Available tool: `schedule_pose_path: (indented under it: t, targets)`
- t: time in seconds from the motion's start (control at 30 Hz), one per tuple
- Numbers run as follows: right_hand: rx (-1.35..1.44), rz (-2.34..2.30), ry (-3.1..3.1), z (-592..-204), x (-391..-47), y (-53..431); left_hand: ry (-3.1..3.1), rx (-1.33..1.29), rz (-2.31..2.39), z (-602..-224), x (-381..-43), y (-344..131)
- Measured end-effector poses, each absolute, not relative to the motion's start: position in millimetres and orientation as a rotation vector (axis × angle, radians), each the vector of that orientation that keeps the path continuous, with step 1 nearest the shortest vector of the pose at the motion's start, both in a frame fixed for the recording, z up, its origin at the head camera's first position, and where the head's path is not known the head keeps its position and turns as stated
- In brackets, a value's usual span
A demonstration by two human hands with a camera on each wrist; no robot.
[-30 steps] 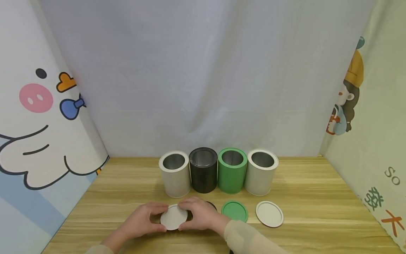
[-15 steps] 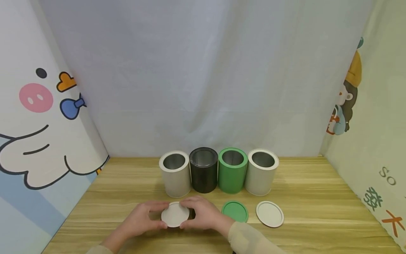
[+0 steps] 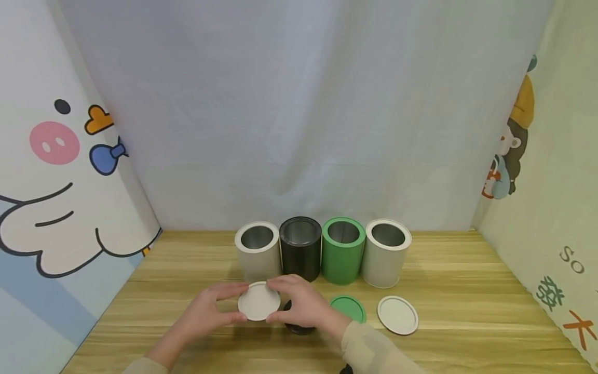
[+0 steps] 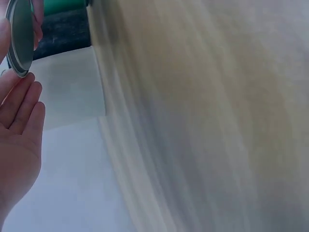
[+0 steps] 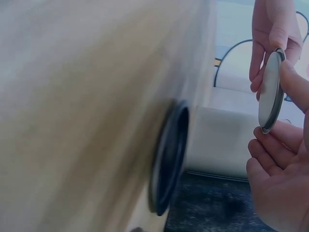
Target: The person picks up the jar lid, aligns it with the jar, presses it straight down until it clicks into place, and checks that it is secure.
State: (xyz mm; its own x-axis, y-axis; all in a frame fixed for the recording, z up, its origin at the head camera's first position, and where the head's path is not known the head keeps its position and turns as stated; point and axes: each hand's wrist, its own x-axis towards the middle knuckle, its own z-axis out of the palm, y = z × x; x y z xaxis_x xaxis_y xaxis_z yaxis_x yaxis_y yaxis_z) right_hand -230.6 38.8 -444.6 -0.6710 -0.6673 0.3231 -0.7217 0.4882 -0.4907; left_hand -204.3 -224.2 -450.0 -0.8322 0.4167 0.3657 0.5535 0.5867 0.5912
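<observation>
Between my two hands a round white lid (image 3: 259, 301) hangs above the table, held by its edge. My left hand (image 3: 210, 314) pinches its left side with thumb and fingers; my right hand (image 3: 301, 306) pinches its right side. In the right wrist view the lid (image 5: 271, 92) is seen edge-on, off the wood. Just behind it stands an uncovered white can (image 3: 259, 259). Partly under my right hand lies a black lid (image 3: 299, 327), which also shows in the right wrist view as a dark ring (image 5: 170, 157).
Right of the white can stand an uncovered black can (image 3: 301, 257), green can (image 3: 343, 259) and second white can (image 3: 385, 259), in a row. A green lid (image 3: 348, 309), partly behind my right forearm, and another white lid (image 3: 397, 315) lie on the wooden table (image 3: 467, 311).
Both hands have raised the white lid off the table and moved it slightly toward the left white can. More of the black lid has come into view. The cans have stayed put.
</observation>
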Motion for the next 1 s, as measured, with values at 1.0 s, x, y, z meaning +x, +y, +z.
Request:
schedule_pose_path:
  t: [1.0]
  targets:
    - [1.09,0.962,-2.424,-398,-247,37,-2.459,-0.553,-1.101,-408,-220,-215]
